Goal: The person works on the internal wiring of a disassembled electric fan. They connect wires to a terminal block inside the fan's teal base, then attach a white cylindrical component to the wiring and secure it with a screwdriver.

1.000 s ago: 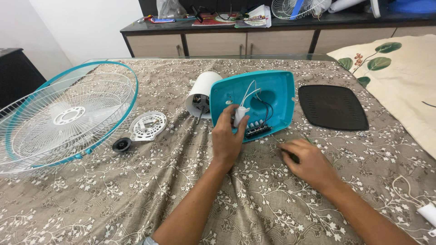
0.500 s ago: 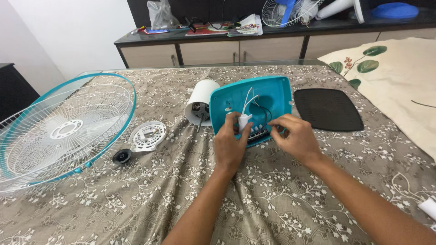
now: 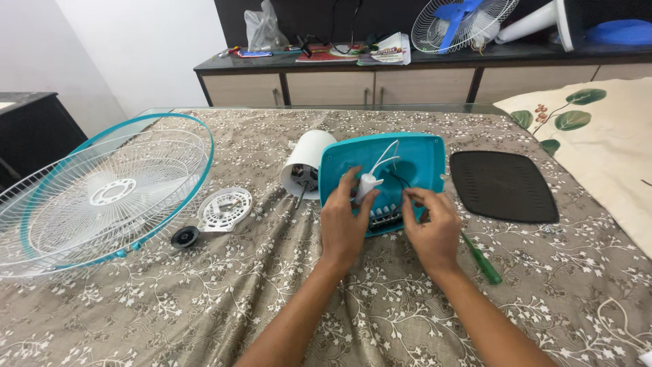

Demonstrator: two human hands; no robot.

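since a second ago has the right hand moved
Yes. The right hand has come up off the floral cloth beside the teal fan base and now rests on the base's near edge, close to the left hand.

On the table (image 3: 557, 299), at centre: fan base (image 3: 414, 163), open side up, with capacitor (image 3: 365, 187) and wires inside. Just left of base, touching it: motor housing (image 3: 307, 162). Further left: round cap (image 3: 224, 209), with knob (image 3: 184, 237) before it. At far left: grille (image 3: 102, 194), hanging over table's edge. Right of base, apart: cover plate (image 3: 504, 185). Screwdriver (image 3: 483, 261) before plate, beside right hand (image 3: 431, 228). Left hand (image 3: 346, 221) on base's near edge. Behind table: sideboard (image 3: 407, 81) with another fan (image 3: 462, 24) on it.
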